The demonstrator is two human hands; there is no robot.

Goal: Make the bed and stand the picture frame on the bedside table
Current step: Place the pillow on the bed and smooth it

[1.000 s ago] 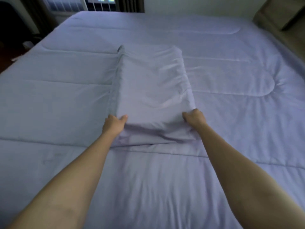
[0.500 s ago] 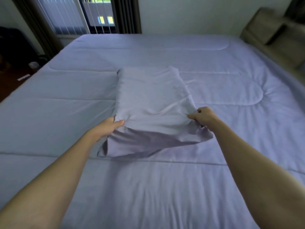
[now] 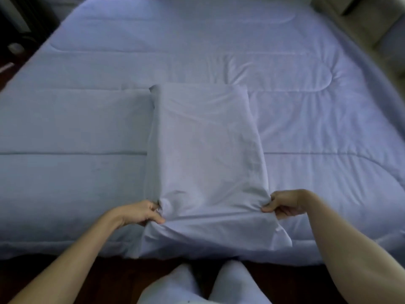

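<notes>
Head camera, looking down from the near edge of a bed (image 3: 328, 249) covered by a smooth, pale lilac quilt (image 3: 87, 119). A pillow (image 3: 206, 139) in a matching pillowcase (image 3: 219, 235) lies lengthwise on the quilt, its far end toward the middle of the bed.

The left hand (image 3: 140, 212) and right hand (image 3: 285, 204) each grip a near corner of the pillowcase, with the fingers (image 3: 156, 219) curled and pinching a fold of cloth.

The step in hand looks like seating the pillow in its case. To do it well, pull both corners evenly and keep the cloth taut, so the filling slides square into the far corners and the creases flatten.

The pillowcase is the only container in view. The pillow fills its far and middle part, while the near end lies slack and flat, drooping over the bed's edge. How the opening stands cannot be told.

Neither the picture frame nor a bedside table can be made out. A blurred beige shape (image 3: 372, 23) sits beyond the far right corner. The person's pale-trousered legs (image 3: 236, 281) stand on a dark floor (image 3: 87, 281).
</notes>
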